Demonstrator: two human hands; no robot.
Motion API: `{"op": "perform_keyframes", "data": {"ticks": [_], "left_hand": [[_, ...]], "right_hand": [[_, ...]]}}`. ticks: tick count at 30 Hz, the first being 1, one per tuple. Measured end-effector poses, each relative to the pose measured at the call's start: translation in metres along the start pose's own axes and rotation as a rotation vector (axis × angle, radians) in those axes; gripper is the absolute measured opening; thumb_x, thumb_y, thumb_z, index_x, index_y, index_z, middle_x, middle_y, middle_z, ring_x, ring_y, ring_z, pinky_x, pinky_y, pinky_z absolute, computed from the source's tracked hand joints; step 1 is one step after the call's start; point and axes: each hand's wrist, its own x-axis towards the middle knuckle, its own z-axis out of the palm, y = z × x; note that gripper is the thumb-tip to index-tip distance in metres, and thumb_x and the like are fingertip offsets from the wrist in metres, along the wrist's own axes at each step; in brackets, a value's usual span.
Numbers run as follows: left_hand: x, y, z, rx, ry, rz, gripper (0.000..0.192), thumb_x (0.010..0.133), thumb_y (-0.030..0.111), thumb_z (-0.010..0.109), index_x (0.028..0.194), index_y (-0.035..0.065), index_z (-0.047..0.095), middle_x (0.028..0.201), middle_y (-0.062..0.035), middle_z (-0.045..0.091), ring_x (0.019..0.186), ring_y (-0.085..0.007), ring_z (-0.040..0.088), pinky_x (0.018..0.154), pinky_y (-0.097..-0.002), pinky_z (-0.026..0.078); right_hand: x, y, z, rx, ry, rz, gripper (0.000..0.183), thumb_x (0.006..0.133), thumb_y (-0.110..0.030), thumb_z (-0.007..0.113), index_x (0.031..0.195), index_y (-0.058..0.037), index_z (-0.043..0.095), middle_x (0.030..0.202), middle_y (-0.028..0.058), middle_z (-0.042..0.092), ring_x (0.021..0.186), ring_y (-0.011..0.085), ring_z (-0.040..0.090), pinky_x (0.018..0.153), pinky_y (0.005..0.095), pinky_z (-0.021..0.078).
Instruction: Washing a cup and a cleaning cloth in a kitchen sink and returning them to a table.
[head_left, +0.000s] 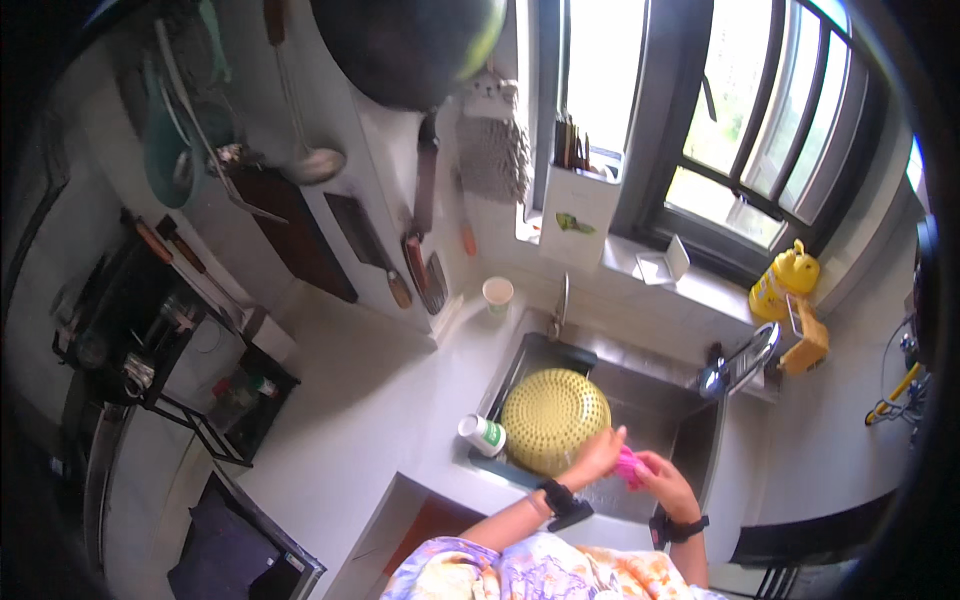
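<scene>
Over the steel sink (626, 499), my left hand (600, 454) and my right hand (664, 484) both grip a bunched pink cloth or glove (631, 468); which one it is cannot be told. A yellow-green colander (556, 416) rests upside down on the dark rack at the sink's left side, just beyond my left hand. A white paper cup with a green print (481, 435) lies on its side against the colander's left edge. Both wrists wear dark bands.
Behind the sink stand a tap (561, 307), an upright paper cup (498, 292) and a second chrome fixture (739, 360). A yellow bottle (784, 281) is on the windowsill. Cleavers and ladles hang at left, near a wok (412, 45) and a grey hand towel (491, 142).
</scene>
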Motion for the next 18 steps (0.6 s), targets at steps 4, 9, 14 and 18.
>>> {"op": "perform_keyframes", "data": {"ticks": [4,9,14,18], "left_hand": [[-0.036,-0.021,-0.034,0.395,0.429,0.332,0.055,0.086,0.046,0.064,0.119,0.0029,0.053,0.099,-0.0242,0.063,0.099,-0.037,0.061,0.082,-0.0515,0.046],[-0.074,-0.047,-0.126,0.752,0.548,0.141,0.084,0.063,0.034,0.085,0.133,0.0075,0.046,0.134,-0.0215,0.043,0.132,-0.042,0.029,0.102,-0.0673,0.019],[-0.06,-0.087,-0.185,0.808,0.281,-0.043,0.105,0.061,0.031,0.086,0.148,0.0155,0.029,0.14,-0.0252,0.038,0.135,-0.0485,0.025,0.106,-0.071,0.011],[-0.046,-0.111,-0.198,0.781,0.163,-0.052,0.106,0.06,0.03,0.087,0.146,0.0101,0.03,0.135,-0.0211,0.045,0.132,-0.0421,0.034,0.107,-0.0677,0.013]], "right_hand": [[-0.004,-0.008,0.017,-0.034,0.122,0.037,0.03,0.092,-0.018,0.063,0.116,-0.0024,0.054,0.103,0.007,0.062,0.083,0.0132,0.064,0.076,0.0281,0.0546],[-0.028,0.011,0.009,0.954,-0.089,-0.235,0.032,0.094,-0.022,0.054,0.121,-0.0043,0.054,0.104,0.0063,0.062,0.084,0.013,0.062,0.077,0.0291,0.0525],[-0.045,0.044,0.025,0.446,0.555,-0.013,0.018,0.092,-0.015,0.057,0.109,-0.0067,0.054,0.103,0.0057,0.062,0.083,0.0143,0.063,0.072,0.0275,0.055],[-0.072,0.048,0.035,0.707,0.531,-0.136,0.03,0.092,-0.016,0.057,0.119,-0.0061,0.05,0.106,0.0081,0.062,0.081,0.0184,0.065,0.071,0.0293,0.0558]]}}
